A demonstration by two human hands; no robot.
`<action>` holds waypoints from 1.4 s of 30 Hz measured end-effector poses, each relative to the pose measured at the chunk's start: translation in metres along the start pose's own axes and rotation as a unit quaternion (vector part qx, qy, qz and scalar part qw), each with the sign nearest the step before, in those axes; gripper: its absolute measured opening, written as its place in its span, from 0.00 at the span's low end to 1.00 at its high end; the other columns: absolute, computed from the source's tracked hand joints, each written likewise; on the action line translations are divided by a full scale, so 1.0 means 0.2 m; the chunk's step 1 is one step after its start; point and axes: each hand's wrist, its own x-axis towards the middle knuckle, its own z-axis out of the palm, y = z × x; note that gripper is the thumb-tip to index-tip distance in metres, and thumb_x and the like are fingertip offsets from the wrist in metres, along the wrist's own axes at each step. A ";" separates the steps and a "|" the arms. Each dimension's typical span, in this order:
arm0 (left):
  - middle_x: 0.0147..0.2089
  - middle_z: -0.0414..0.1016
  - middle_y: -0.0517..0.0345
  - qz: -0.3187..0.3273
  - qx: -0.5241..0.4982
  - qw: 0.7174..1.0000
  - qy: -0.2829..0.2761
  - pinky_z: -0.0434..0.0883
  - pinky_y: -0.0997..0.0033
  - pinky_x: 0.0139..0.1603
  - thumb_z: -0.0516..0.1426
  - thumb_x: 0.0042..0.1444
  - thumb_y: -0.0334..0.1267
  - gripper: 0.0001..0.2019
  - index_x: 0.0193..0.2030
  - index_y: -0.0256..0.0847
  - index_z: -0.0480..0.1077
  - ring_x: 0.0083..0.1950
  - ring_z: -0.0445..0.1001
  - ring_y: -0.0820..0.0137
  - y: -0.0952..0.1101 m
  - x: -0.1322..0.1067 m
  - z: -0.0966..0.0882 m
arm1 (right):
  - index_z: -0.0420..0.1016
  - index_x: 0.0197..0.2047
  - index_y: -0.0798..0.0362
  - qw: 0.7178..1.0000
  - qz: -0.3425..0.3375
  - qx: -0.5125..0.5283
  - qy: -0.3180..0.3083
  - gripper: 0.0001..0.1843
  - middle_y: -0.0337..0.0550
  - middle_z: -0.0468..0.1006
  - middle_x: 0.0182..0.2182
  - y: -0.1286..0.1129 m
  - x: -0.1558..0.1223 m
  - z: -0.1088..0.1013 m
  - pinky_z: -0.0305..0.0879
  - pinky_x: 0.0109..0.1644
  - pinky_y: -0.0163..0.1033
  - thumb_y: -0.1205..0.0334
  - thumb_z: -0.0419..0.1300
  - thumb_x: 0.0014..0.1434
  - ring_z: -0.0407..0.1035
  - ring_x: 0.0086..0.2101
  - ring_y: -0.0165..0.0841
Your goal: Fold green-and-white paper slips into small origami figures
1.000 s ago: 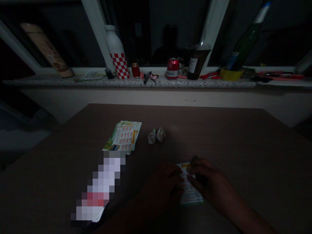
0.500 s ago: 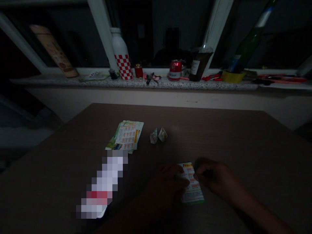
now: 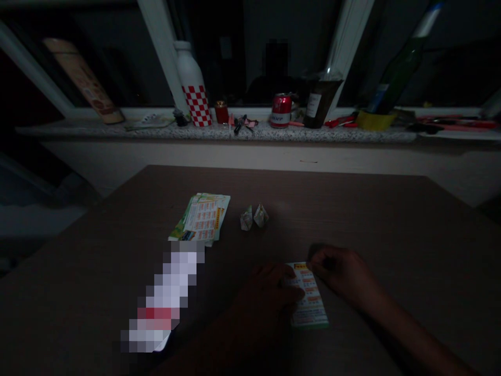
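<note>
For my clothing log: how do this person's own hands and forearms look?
The right hand and right forearm are bare: no glove, sleeve or watch shows. The left hand and left forearm look bare too, but deep shadow hides finer detail.

No text can be read with certainty. On the printed sheet (image 3: 312, 308) at the near right, dark characters are set on a yellow band along the far edge; nearer, blocks of orange and dark print are arranged, and finer lines are placed toward the near edge. Part of this print is covered by the left hand (image 3: 268, 290). On the stack of leaflets (image 3: 203, 216) at the left, similar orange blocks are shown, too small to be read. At the far side, dark lettering is carried by the red can (image 3: 281, 110) and small print by the white label (image 3: 313, 105) of the dark cup (image 3: 329, 99); both are illegible.
</note>
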 end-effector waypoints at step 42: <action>0.54 0.68 0.55 0.005 -0.013 1.000 0.023 0.65 0.60 0.54 0.54 0.60 0.31 0.12 0.48 0.46 0.72 0.53 0.65 0.63 -0.02 -0.01 0.03 | 0.56 0.66 0.49 0.977 -0.130 -0.099 -0.141 0.46 0.48 0.44 0.69 0.06 -0.15 -0.08 0.47 0.66 0.58 0.65 0.65 0.43 0.39 0.66 0.52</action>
